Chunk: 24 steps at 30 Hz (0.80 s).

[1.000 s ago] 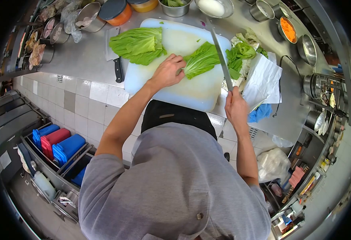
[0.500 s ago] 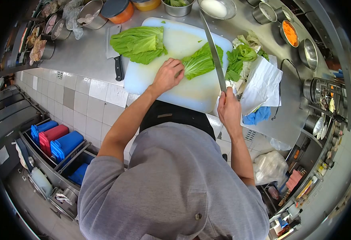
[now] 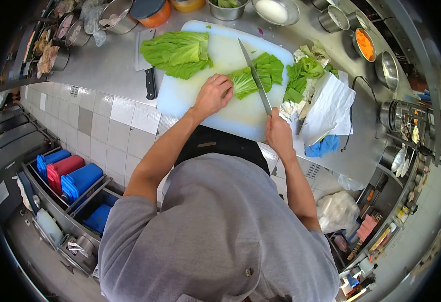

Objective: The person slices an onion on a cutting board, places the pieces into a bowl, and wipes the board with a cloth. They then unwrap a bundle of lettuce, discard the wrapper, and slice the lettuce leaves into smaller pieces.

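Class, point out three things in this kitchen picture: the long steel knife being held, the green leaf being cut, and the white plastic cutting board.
long steel knife (image 3: 254,75), head view, middle of blade
green leaf (image 3: 260,75), head view, leafy half right of blade
white plastic cutting board (image 3: 230,113), head view, bare near part

I see a cleaver (image 3: 145,60) lying left of the board on the steel counter (image 3: 105,65) — black handle toward me. Far right, a tub of orange shreds (image 3: 365,44); blue cloth (image 3: 322,146) under white paper (image 3: 328,103).
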### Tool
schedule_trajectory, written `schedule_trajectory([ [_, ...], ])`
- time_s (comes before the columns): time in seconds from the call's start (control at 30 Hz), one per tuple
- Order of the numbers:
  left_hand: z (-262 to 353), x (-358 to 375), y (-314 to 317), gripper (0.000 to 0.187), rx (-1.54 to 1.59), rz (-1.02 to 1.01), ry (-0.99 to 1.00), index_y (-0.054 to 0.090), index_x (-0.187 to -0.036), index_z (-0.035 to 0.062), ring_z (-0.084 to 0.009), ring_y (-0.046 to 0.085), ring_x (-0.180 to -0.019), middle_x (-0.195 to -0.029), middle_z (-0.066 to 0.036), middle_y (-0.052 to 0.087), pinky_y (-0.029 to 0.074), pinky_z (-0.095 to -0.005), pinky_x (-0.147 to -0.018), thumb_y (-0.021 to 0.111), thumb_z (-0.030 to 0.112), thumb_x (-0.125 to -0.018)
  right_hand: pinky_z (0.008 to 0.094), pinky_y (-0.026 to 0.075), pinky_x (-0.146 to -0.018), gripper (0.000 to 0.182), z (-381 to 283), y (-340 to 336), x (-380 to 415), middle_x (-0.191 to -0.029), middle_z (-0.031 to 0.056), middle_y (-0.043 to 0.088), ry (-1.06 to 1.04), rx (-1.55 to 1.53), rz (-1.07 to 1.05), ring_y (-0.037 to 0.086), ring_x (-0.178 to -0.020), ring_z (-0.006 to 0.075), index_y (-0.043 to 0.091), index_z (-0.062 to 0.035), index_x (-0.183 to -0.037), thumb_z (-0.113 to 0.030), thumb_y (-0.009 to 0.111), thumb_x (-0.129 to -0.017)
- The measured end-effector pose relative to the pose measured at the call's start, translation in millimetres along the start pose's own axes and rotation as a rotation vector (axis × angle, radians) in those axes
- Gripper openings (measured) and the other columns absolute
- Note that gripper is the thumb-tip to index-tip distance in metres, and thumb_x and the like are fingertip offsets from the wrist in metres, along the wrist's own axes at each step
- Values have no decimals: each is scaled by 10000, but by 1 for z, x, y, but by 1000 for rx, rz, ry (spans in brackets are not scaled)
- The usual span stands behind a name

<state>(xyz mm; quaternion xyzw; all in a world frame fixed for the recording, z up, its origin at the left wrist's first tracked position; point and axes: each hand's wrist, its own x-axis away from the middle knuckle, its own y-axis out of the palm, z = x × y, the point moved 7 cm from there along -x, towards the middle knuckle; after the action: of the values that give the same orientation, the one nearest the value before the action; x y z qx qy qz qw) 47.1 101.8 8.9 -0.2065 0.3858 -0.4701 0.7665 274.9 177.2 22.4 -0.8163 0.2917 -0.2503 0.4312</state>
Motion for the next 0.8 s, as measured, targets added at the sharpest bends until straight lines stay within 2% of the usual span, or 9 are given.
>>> schedule_trajectory([
  [0.23, 0, 4, -2, 126, 34, 66, -6, 704, -926, 15, -338, 646, -958, -1021, -129, 683, 546, -421, -873, 765, 3, -817, 594, 519, -600, 180, -53, -29, 7, -832, 292, 643, 1, -44, 62, 658, -692, 508, 448, 9, -1109, -56, 563, -987],
  [0.33, 0, 4, -2, 118, 20, 48, -7, 703, -918, 12, -339, 648, -958, -1017, -129, 683, 547, -419, -872, 762, -1, -817, 599, 480, -623, 168, -33, 6, 5, -742, 288, 628, -25, -13, 3, 653, -737, 504, 471, 7, -1103, -57, 571, -985],
  [0.5, -2, 4, -1, 165, 40, 50, -4, 700, -946, 18, -345, 639, -1002, -1045, -131, 678, 534, -421, -908, 782, 31, -804, 600, 475, -627, 171, -18, 20, 2, -729, 280, 618, -29, -77, -14, 651, -740, 501, 477, 13, -1096, -71, 572, -981],
  [0.53, -3, 1, -1, 221, 36, 18, -10, 691, -991, 25, -351, 626, -1040, -1090, -133, 669, 519, -434, -936, 797, 57, -800, 599, 475, -624, 168, -17, 15, -3, -730, 279, 620, -46, -116, 4, 650, -733, 501, 480, 14, -1092, -74, 572, -983],
  [0.63, -3, 12, -4, 413, 20, -60, -56, 653, -1144, 51, -369, 577, -1157, -1238, -142, 626, 469, -474, -1019, 842, 139, -788, 597, 467, -610, 170, -10, -20, 9, -738, 282, 628, 79, -107, 118, 642, -712, 502, 496, 18, -1108, -80, 570, -991],
  [0.73, -10, 10, -7, 637, 2, -93, -89, 584, -1320, 82, -387, 512, -1275, -1398, -155, 542, 412, -513, -1090, 883, 216, -774, 589, 482, -597, 180, 24, -44, 9, -755, 276, 647, 150, 120, 297, 652, -691, 491, 519, 9, -1129, -88, 570, -986],
  [0.8, -11, 2, -6, 770, -3, -114, -81, 530, -1424, 100, -396, 474, -1337, -1488, -164, 475, 385, -532, -1127, 902, 253, -767, 571, 523, -605, 228, 35, -40, 5, -784, 263, 668, 172, 232, 235, 676, -692, 476, 525, -14, -1169, -87, 588, -963],
])
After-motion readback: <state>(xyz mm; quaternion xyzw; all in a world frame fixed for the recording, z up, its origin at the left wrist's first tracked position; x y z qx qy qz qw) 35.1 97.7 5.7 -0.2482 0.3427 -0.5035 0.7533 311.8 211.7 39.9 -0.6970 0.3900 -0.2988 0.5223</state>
